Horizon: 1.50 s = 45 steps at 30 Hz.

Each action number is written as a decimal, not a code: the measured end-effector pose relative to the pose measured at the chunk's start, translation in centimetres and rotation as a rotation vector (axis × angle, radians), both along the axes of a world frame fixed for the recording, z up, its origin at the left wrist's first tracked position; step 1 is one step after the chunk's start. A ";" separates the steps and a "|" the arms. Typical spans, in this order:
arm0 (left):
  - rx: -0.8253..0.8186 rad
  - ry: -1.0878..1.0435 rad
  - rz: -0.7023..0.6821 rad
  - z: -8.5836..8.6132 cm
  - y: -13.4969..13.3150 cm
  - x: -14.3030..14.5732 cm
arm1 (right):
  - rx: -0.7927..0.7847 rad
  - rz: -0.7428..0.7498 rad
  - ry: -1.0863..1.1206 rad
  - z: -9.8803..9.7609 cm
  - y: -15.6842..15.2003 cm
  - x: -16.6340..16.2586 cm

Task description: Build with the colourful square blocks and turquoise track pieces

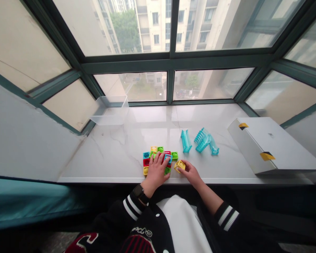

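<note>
So, yellow block (179,166): a hollow, square plastic piece, tilted and just beside the tile cluster, near the front edge of the marble window sill (137,140). It looks light and stiff, and its outer walls seem the best place to take hold.
Right hand (191,174): grasping the yellow block between thumb and fingers, without clenching into a fist.
Left hand (156,172): spread over the right side of the tile cluster, fingers curved down onto it. I cannot tell whether it is pinching a tile or only resting there.
Tile cluster (146,161): red, green, blue and yellow square plastic frames packed side by side. They look rigid, but they may slide on the polished marble.
Nearby: turquoise ribbed pieces (186,140) of clear plastic lie behind and to the right, and their thin ribs may be the most fragile part. A clear plastic box (109,110) stands at the back left of the sill, and a white cardboard box (263,144) with yellow-and-black tape lies at the right end.
Hidden: the left hand covers several tiles, so their number and any interlocking are hard to make out.
</note>
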<state>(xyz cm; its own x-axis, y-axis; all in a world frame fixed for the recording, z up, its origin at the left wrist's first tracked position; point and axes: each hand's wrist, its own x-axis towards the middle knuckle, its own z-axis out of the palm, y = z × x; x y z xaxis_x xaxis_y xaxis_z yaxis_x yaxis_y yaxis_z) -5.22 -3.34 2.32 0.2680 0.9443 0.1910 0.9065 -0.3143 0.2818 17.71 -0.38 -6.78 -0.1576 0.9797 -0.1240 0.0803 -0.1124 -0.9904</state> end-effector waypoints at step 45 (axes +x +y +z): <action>0.010 -0.214 -0.227 2.1 0.1 3.2 | 0.028 0.171 0.100 5.4 -1.1 1.2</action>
<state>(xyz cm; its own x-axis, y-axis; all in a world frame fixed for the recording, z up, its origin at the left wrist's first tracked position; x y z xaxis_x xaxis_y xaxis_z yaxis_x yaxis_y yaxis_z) -2.01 -3.19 4.45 0.4250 0.8626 0.2745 0.7330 -0.5058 0.4548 18.88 -1.45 -1.35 -0.3326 0.9403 -0.0722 -0.0034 -0.0778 -0.9970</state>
